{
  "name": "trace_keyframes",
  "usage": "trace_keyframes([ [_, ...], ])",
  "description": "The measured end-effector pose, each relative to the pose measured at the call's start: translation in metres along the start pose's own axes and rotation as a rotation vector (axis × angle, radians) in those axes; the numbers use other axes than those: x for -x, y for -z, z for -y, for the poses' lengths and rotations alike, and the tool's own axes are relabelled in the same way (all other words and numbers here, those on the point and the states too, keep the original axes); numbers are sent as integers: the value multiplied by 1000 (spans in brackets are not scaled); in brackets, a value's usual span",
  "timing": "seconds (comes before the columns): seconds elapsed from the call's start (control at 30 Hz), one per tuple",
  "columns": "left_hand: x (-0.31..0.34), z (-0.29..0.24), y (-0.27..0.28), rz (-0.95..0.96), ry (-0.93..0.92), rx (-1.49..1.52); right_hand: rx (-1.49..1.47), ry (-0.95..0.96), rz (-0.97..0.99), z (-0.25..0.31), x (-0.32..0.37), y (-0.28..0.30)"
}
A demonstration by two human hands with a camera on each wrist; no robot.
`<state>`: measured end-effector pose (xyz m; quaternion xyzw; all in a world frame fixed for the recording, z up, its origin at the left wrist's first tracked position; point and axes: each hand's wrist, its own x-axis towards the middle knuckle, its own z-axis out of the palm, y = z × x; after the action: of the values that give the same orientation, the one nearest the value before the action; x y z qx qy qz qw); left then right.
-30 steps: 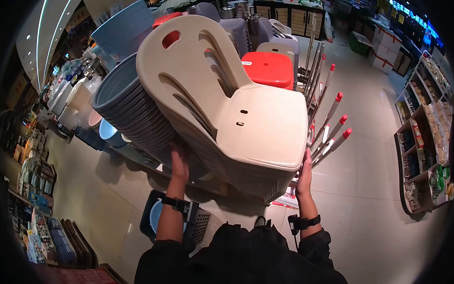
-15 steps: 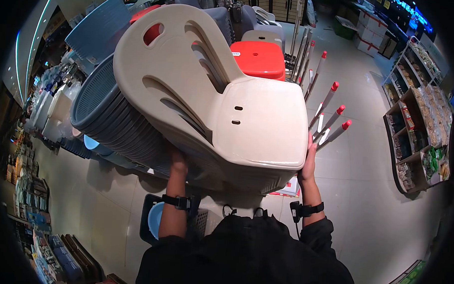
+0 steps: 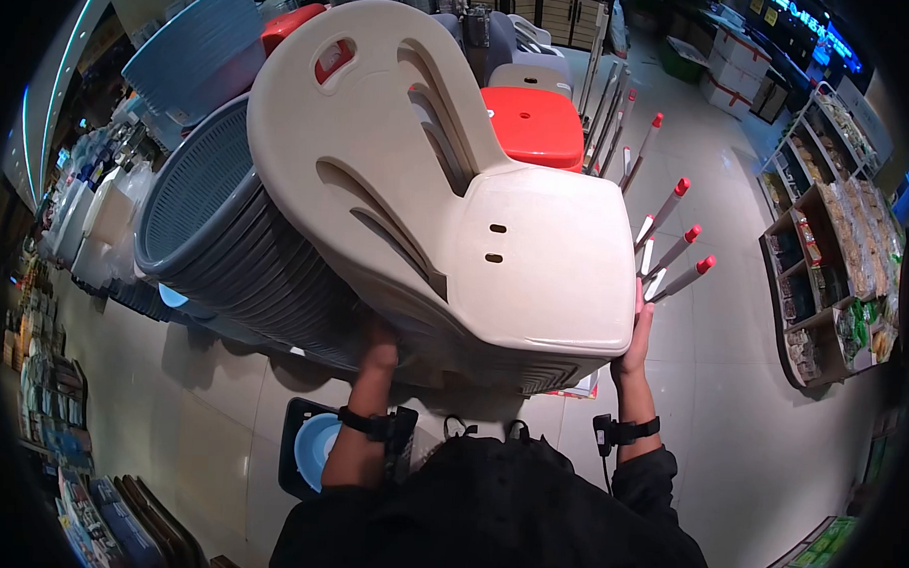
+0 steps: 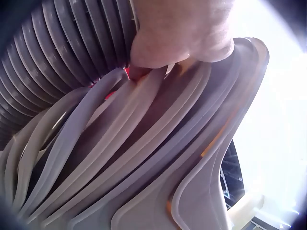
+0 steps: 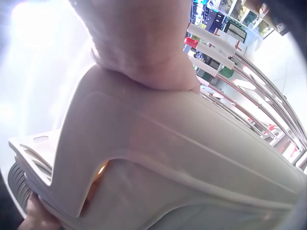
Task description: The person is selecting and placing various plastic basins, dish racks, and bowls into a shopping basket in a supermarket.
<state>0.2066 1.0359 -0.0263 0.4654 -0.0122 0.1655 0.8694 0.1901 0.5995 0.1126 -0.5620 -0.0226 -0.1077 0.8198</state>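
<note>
A stack of beige plastic chairs fills the middle of the head view, its nested edges showing below the top seat. My left hand is at the left side of the stack, its fingers hidden in shadow. In the left wrist view, the heel of that hand lies over the chairs' nested edges. My right hand rests along the right side of the seat, its visible fingers straight and pointing forward. Its heel covers the chair's rounded corner in the right wrist view.
Grey stacked baskets lean close against the chairs' left side. A red stool stands behind. Poles with red tips rise at the right. A dark bin with a blue basin sits on the floor near my left forearm.
The camera view has shifted, bringing the baskets lower in the picture. My left fingers have gone deeper into shadow between baskets and chairs. My right hand stays at the seat's side.
</note>
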Motion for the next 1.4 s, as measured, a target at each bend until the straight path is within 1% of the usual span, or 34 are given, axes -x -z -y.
trace_keyframes([
  [0.07, 2, -17, -29, 55, -20, -110, 17, -4, 12, -1, 0, 2],
  [0.13, 13, -37, -48, 91, -47, -222, 9, -26, -67, -8, 3, 9],
  [0.17, 13, -51, -55, 102, -63, -283, 12, -27, -60, -22, 5, 25],
  [0.2, 28, -59, -64, 107, -77, -347, 14, -33, -49, -39, 11, 41],
  [0.23, 34, -70, -74, 107, -90, -413, 73, -74, -160, -50, 24, 45],
  [0.27, 58, -81, -75, 104, -100, -482, 135, -117, -268, -61, 40, 49],
  [0.33, 82, -105, -84, 83, -106, -617, 303, -223, -447, -87, 71, 64],
  [0.37, 92, -120, -88, 68, -101, -683, 329, -326, -439, -102, 88, 76],
  [0.4, 110, -122, -79, 19, -100, -695, 361, -431, -431, -114, 105, 89],
  [0.47, 149, -120, -61, -106, 2, -885, 450, -554, -291, -135, 131, 97],
  [0.5, 170, -118, -54, -176, 18, -848, 478, -640, -122, -136, 135, 92],
  [0.53, 194, -112, -41, -245, 54, -938, 508, -722, 47, -132, 139, 83],
  [0.6, 244, -107, -29, -456, 189, -933, 640, -821, 418, -131, 135, 60],
  [0.67, 292, -102, -25, -592, 240, -1078, 599, -621, 770, -142, 136, 42],
  [0.73, 340, -95, -20, -605, 370, -1345, 621, -657, 1122, -88, 135, -20],
  [0.77, 356, -97, -26, -585, 463, -1381, 544, -626, 1305, -71, 141, -44],
  [0.8, 368, -101, -36, -603, 593, -1354, 456, -583, 1483, -58, 148, -66],
  [0.87, 402, -86, -30, -561, 377, -1607, 152, -420, 1862, -32, 174, -106],
  [0.93, 415, -84, -32, -638, 416, -1587, -109, -492, 2173, -2, 202, -140],
  [1.0, 423, -84, -29, -663, 369, -1581, -173, -553, 2438, 9, 227, -156],
  [1.03, 425, -84, -28, -663, 340, -1620, -218, -556, 2510, 14, 234, -160],
  [1.07, 427, -87, -25, -673, 329, -1619, -212, -547, 2521, 18, 239, -167],
  [1.13, 426, -95, -22, -635, 458, -1495, -385, -627, 2596, 28, 247, -180],
  [1.17, 427, -94, -17, -634, 498, -1558, -321, -585, 2627, 33, 253, -187],
  [1.2, 428, -94, -11, -631, 484, -1556, -305, -575, 2628, 32, 259, -194],
  [1.27, 435, -94, 2, -630, 576, -1412, -171, -578, 2719, 28, 272, -208],
  [1.3, 436, -97, 3, -633, 511, -1412, -156, -575, 2718, 22, 277, -212],
  [1.33, 437, -101, 7, -631, 502, -1407, -210, -581, 2701, 14, 282, -215],
  [1.37, 438, -103, 10, -575, 559, -1368, -266, -587, 2682, 9, 288, -220],
  [1.4, 436, -107, 12, -517, 617, -1327, -255, -587, 2681, 9, 295, -226],
])
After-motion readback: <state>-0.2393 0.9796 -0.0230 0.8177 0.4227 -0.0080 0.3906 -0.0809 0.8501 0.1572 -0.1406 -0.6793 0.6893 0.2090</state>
